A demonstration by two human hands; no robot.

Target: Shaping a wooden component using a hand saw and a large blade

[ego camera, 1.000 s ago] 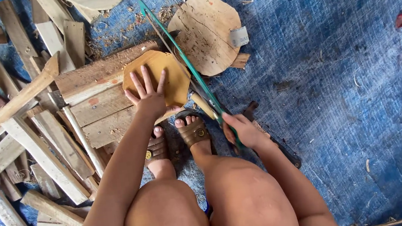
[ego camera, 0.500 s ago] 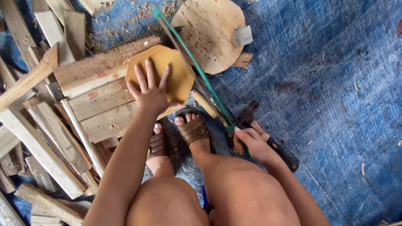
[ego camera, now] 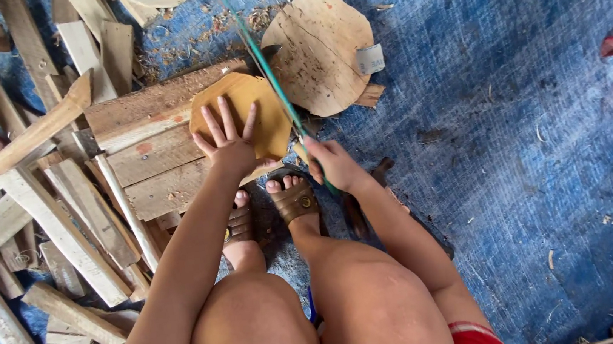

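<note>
Head view: left hand (ego camera: pixel 230 143) lies flat with fingers spread on the yellow rounded wood piece (ego camera: pixel 241 116), pressing it onto the stacked planks (ego camera: pixel 148 147), same as half a second ago. Nothing is gripped; the palm is open and splayed. Right hand (ego camera: pixel 334 163) is wrapped closed around the lower end of the green-framed saw (ego camera: pixel 270 81), whose thin frame runs toward 11 o'clock across the yellow piece's right edge. Compared with the earlier frame, the right hand has come up and forward from beside the knee to just right of the yellow piece, at its 4 o'clock. Round wooden disc (ego camera: pixel 318 51) sits at 1 o'clock of the yellow piece, touching the saw line. Sandalled feet (ego camera: pixel 272 206) sit at 6 o'clock, just below the planks. Scrap wood pile (ego camera: pixel 30 216) at 9 o'clock, blue tarp (ego camera: pixel 515 135) underneath.
</note>
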